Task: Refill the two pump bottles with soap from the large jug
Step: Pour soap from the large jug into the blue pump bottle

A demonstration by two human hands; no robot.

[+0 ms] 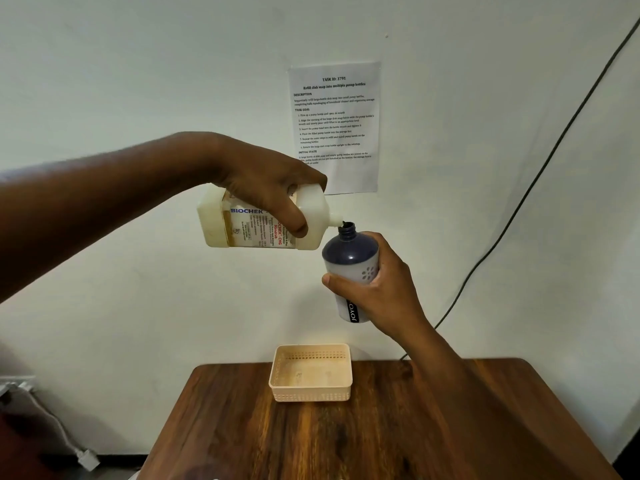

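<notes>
Cream-white plastic, the large jug lies tipped almost level in your left hand, fingers wrapped over its top and thumb curled across the label. Its small spout sits right at the open neck of the dark blue pump bottle, which your right hand grips round the middle, both held in the air well above the tabletop.

Your risk here, as I judge it, is the narrow neck: the spout meets it at the rim rather than inside, so a slight drift of either hand would send soap down the bottle's side and onto the wood below. The bottle's opaque wall hides its level, so overfilling is also likely.

Whether soap is flowing cannot be told. The beige basket on the tabletop holds nothing you can see, and no second bottle or pump head is in view.
</notes>
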